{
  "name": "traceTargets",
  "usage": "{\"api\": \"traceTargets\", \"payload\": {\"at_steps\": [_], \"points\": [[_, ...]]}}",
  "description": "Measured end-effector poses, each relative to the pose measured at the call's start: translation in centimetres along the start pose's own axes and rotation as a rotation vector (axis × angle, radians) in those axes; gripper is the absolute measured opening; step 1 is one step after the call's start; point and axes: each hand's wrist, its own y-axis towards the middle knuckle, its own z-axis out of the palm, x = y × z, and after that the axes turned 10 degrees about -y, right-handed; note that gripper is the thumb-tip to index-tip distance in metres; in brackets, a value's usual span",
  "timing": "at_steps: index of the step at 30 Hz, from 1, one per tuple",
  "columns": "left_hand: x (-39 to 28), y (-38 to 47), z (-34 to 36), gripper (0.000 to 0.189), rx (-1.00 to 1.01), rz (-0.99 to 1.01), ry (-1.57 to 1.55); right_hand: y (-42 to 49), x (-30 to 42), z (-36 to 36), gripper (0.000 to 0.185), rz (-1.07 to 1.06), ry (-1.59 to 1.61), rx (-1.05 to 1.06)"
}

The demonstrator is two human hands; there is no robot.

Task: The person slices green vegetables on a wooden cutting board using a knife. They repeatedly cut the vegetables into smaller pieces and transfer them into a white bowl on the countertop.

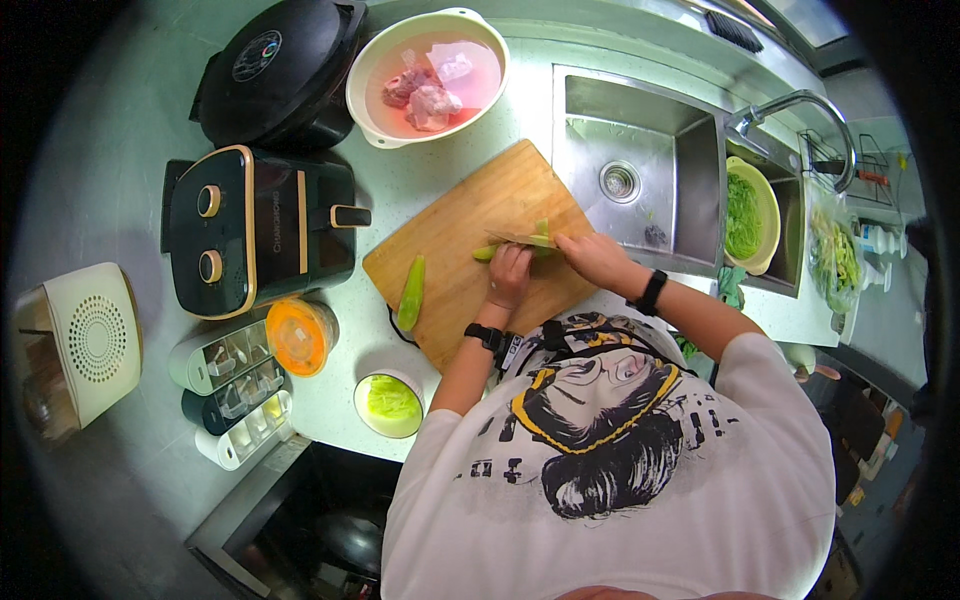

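Note:
A wooden cutting board [457, 202] lies at an angle on the counter. My right hand [592, 259] grips a knife [517, 237] whose blade lies over a green vegetable piece [486, 253]. Bent fingers of my left hand [511, 274] press on that piece close to the blade and hide part of it. A small cut bit [542, 225] rests just beyond the knife. On the board's left side lies a longer peeled green piece [411, 294], apart from both hands. Below it, off the board, a white bowl [360, 420] holds green shreds [391, 397].
A basin [360, 112] with raw meat [431, 101] in pinkish water stands behind the board. At left are an air fryer [277, 225], an orange-lidded tub [298, 337] and seasoning boxes [225, 360]. Right of the board is a steel sink [600, 142] with a faucet [795, 97] and a colander [769, 232] of greens.

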Motion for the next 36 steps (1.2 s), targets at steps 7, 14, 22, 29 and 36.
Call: {"api": "traceTargets", "payload": {"at_steps": [7,14,22,29,36], "points": [[-0.1,0.1,-0.1,0.019,-0.054,0.046,0.033,-0.6,-0.1,-0.8,0.009,-0.010,-0.006,-0.017],[-0.5,0.3,-0.5,0.018,-0.046,0.027,0.023,-0.7,0.4,-0.8,0.008,0.020,0.011,0.030],[-0.5,0.7,-0.4,0.014,-0.084,0.045,0.017,0.2,-0.1,-0.3,0.009,0.015,0.015,-0.018],[-0.4,0.2,-0.3,0.014,-0.076,0.045,0.058,-0.6,0.6,-0.9,0.009,0.043,0.021,0.051],[-0.5,0.6,-0.4,0.013,-0.074,0.018,0.010,1.4,0.0,1.7,0.010,0.056,0.039,0.069]]}}
